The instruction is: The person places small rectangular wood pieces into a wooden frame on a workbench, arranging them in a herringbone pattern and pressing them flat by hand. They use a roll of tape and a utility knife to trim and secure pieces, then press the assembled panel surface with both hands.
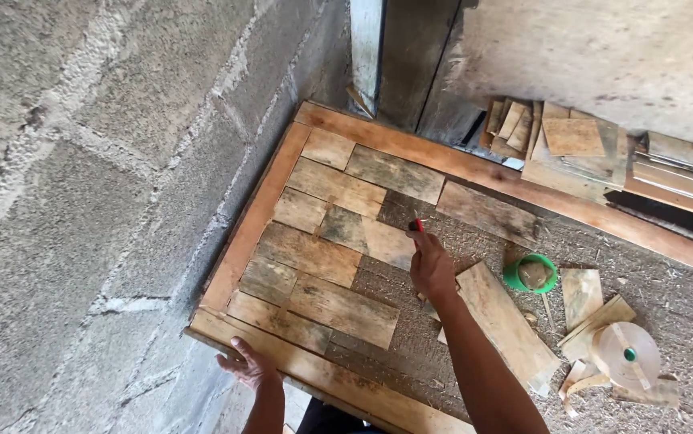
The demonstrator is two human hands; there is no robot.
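A person leans over a wooden panel (pixel 411 149) lying flat beside a block wall (pixel 81 201), its frame partly filled with rough veneer pieces (pixel 314 257) fitted edge to edge like brickwork. The right hand (pixel 431 269) is closed around a small red tool (pixel 419 225) (a pencil or blade, too small to tell which), its tip held just above the seam where the laid pieces meet the bare, chip-textured core. The left hand (pixel 248 366) rests on the panel's near frame rail, fingers spread and palm down, gripping nothing. A loose board (pixel 503 321) lies on the bare core just right of the right forearm. Beyond it sit a green cup (pixel 531 273), several offcuts (pixel 584 293) and a tape roll (pixel 626 354) with a green centre. A stack of scraps (pixel 555 141) lies on the floor past the panel's far edge, against a concrete wall (pixel 604 48).
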